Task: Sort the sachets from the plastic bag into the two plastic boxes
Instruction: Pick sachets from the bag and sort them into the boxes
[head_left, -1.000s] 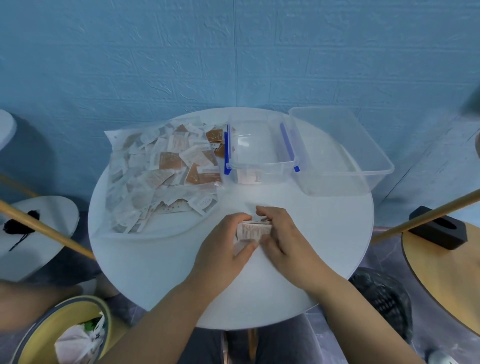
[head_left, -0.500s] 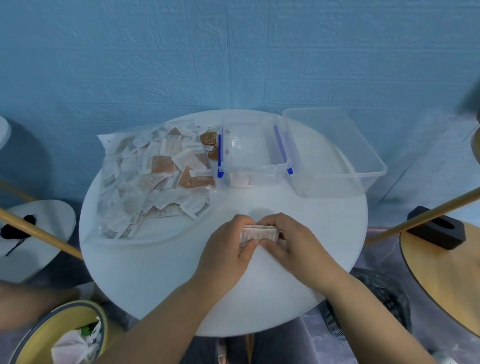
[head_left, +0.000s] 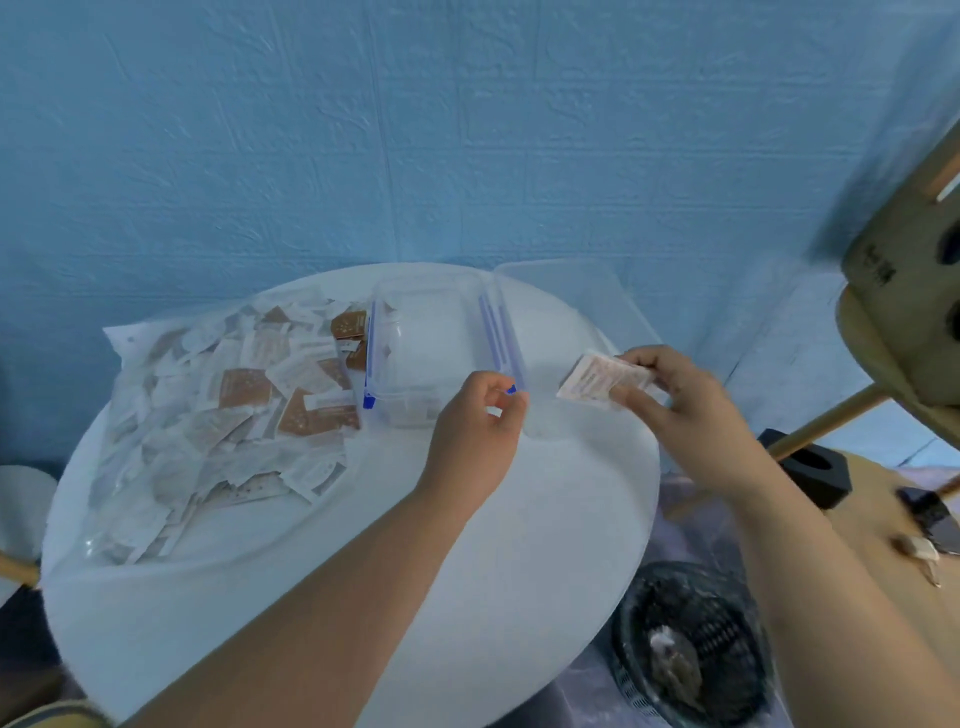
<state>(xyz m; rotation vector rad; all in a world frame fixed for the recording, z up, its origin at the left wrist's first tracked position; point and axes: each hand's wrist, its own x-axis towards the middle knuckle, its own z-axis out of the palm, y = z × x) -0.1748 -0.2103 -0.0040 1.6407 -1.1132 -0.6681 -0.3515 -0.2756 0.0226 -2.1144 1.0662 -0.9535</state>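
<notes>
The round white counter (head_left: 363, 545) carries everything. A clear plastic bag (head_left: 171, 415) full of white and brown sachets lies flat across its left half, reaching from the far edge towards the near left edge. At the far right edge stands the larger clear box (head_left: 587, 301), and just beside it on the left, touching or nearly so, is the smaller box with blue clips (head_left: 431, 332), whose left wall meets the bag.

The left hand (head_left: 475, 441) hangs by the near right corner of the blue-clipped box, fingers loosely curled with nothing in them. The right hand (head_left: 685, 410) is above the right edge of the counter, pinching a small stack of sachets (head_left: 592, 382) between thumb and fingers and holding it tilted in the air over the near end of the larger box.
</notes>
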